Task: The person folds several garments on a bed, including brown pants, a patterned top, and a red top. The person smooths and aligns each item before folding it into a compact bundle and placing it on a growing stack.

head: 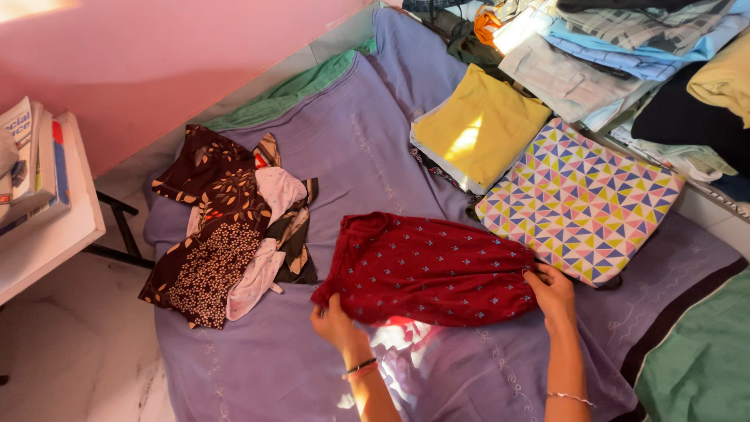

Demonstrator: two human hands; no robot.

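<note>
Spanning red garment [426,267]: left hand [336,322], right hand [553,293] apparently pinching opposite ends.

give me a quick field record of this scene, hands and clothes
surface: purple sheet
left hand: grips the near left corner of the red garment
right hand: pinches the red garment's right edge
left of garment: heap of brown patterned clothes
right of garment: triangle-print cloth, folded
behind: yellow folded cloth, stacked clothes
far left: white table with books
</note>
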